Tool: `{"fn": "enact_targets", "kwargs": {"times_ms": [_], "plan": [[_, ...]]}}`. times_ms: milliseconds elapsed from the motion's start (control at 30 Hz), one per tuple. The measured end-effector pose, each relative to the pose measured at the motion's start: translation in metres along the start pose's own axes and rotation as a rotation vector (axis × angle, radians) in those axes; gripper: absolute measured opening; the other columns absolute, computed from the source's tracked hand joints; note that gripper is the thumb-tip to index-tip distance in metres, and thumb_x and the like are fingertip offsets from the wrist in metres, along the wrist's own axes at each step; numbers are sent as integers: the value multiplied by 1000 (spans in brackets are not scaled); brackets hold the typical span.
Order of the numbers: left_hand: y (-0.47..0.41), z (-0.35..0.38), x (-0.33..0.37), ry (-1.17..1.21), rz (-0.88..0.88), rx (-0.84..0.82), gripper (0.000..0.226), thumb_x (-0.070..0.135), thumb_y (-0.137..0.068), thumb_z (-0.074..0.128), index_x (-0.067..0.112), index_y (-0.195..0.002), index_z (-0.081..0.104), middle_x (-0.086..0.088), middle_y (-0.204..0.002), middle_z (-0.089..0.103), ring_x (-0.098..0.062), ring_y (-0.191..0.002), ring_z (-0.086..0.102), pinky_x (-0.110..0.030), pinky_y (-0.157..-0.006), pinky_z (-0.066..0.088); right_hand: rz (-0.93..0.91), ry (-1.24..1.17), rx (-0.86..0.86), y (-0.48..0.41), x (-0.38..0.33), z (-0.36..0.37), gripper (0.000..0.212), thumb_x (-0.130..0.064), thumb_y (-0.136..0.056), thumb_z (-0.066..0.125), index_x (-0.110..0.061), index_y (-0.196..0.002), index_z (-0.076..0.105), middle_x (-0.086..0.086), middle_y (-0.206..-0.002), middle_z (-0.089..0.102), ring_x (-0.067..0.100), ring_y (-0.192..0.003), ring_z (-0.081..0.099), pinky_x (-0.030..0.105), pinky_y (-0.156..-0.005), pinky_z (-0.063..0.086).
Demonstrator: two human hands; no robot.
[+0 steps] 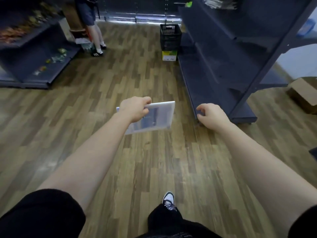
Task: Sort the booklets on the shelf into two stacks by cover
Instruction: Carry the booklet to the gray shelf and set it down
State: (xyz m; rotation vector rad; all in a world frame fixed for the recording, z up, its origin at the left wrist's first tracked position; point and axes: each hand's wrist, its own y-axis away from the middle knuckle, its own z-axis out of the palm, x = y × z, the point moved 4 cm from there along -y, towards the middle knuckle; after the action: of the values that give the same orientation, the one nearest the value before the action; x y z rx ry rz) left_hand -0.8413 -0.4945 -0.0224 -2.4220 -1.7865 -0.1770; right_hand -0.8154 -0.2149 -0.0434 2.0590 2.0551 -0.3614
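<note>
Head view: you are pinching 1 booklet (154, 117) by its top edge with your left hand (135, 108); thin, floppy. Right hand (210, 115) is hanging loosely open.

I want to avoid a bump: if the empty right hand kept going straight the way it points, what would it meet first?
Probably the near end of the dark shelf unit; the right hand already overlaps its bottom corner, though depth is unclear.

White booklets (154, 117), blurred bluish cover, held tilted above floor at frame centre; further stack (221, 2) on shelf, upper right.
</note>
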Motion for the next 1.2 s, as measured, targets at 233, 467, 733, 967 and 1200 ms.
{"fn": "enact_targets", "kwargs": {"times_ms": [233,467,733,967,1200], "plan": [[-129,-34,-16,18,-38,75,14,21,-87,45,24,-99,50,-6,-92,61,-29,-82,55,-32,-59,36,-37,-26,4,-135,15,-32,37,-22,-90,51,-20,-127,56,3,-124,59,23,-109,56,38,-84,51],[-229,-25,-45,3,-72,58,16,22,-91,43,28,-104,51,0,-93,61,-24,-80,54,-31,-58,36,-54,-21,-43,-245,16,-23,37,-21,-91,52,-19,-128,55,4,-123,58,23,-106,57,38,-81,53],[-380,-8,-111,21,-51,50,14,24,-90,44,29,-101,50,0,-93,63,-24,-81,56,-32,-60,41,-58,-15,-30,-411,2,-4,36,-21,-91,51,-19,-126,56,3,-121,58,21,-100,58,35,-77,53],[-530,-41,-168,-6,-12,51,14,22,-90,44,30,-99,51,1,-90,63,-24,-79,54,-31,-59,39,-23,-9,-7,-555,-15,-18,38,-22,-91,50,-20,-129,54,4,-127,56,23,-109,56,35,-83,50],[-670,-39,-161,8,104,39,18,24,-92,42,32,-106,51,3,-94,63,-23,-82,56,-31,-58,40,64,4,28,-660,21,-33,38,-21,-92,49,-19,-129,54,5,-127,56,23,-111,55,35,-83,49]]}}
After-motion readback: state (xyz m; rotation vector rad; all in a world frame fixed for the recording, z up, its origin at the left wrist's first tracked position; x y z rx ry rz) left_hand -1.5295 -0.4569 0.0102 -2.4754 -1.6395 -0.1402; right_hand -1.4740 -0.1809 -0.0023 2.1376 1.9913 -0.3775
